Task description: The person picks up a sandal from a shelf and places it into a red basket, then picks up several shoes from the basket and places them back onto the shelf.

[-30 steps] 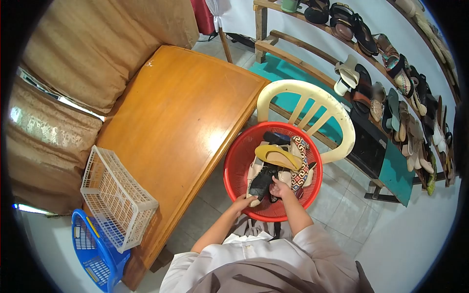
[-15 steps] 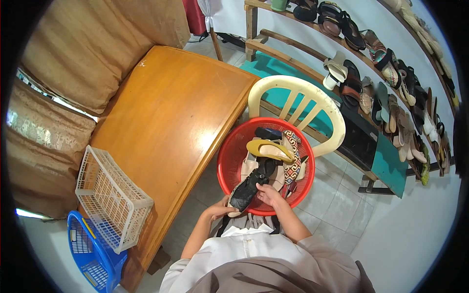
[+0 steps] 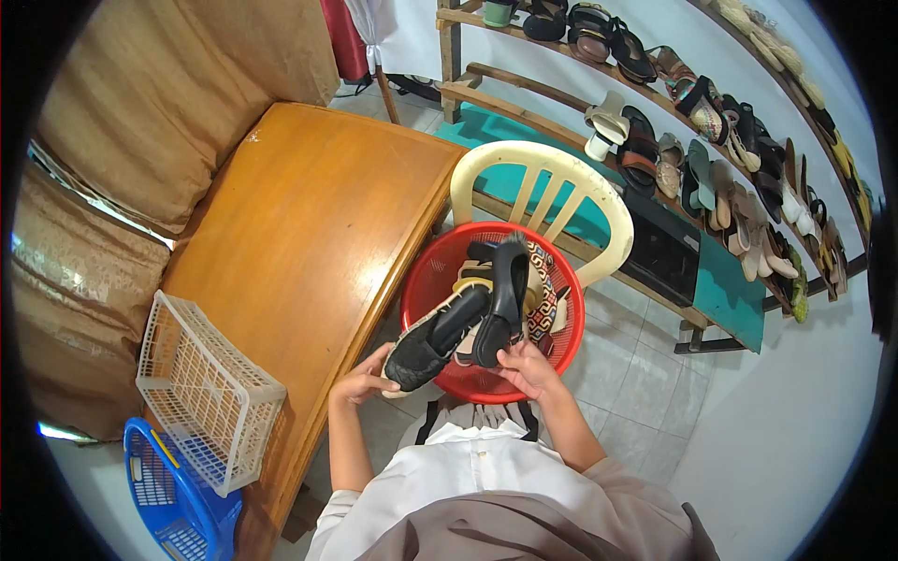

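My left hand (image 3: 365, 376) grips the toe end of a black espadrille (image 3: 421, 351) with a pale woven sole edge. In my right hand (image 3: 527, 370) is a black heeled shoe (image 3: 499, 327), held by its toe with the heel end pointing away from me. Both shoes are raised over a red plastic basket (image 3: 574, 327), side by side and close together. Inside the basket lie more shoes, among them one with a colourful geometric pattern (image 3: 543, 318) and a mustard-yellow one (image 3: 471, 282), mostly covered by the held pair.
The basket rests on a cream plastic chair (image 3: 613, 229). To the left stands a wooden table (image 3: 309, 215) with a white plastic crate (image 3: 210, 388) at its near edge, beside a blue basket (image 3: 178, 496). Shoe racks (image 3: 552, 122) line the right wall above a teal bench (image 3: 730, 294).
The espadrille has been lifted up and left by my left hand. My right hand has taken hold of the black heeled shoe and raised it. The view has shifted slightly.
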{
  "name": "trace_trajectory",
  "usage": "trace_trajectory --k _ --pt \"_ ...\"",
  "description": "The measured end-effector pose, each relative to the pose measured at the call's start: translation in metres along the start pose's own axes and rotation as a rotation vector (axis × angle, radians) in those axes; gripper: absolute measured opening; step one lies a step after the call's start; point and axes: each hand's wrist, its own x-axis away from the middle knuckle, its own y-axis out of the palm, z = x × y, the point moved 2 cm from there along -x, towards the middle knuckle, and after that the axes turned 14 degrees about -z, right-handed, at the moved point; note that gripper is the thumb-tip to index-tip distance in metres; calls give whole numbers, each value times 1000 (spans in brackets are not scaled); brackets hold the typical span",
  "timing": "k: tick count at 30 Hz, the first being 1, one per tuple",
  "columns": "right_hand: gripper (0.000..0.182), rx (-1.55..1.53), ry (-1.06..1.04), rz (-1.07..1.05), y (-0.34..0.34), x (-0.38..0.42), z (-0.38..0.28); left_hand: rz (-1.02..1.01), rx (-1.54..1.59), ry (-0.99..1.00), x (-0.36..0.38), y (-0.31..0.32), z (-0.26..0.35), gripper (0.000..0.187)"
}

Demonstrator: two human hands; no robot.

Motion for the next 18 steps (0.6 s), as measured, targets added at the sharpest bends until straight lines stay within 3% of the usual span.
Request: trace_trajectory --k 3,7,8,12,15,18 --pt "49 401 -119 131 -12 1 -9 24 51 141 -3 17 12 94" --pt "64 534 -266 253 15 8 -34 -118 207 260 -33 39 8 93" --pt "69 511 -266 253 14 8 -33 -154 216 290 -43 46 7 83" --pt "67 514 -164 270 21 14 -24 -190 210 292 -77 60 2 69" --pt "65 579 -255 182 0 7 -5 -210 206 319 -93 76 4 72" --pt "61 763 -312 262 -5 11 0 -220 215 278 -99 81 -2 73"
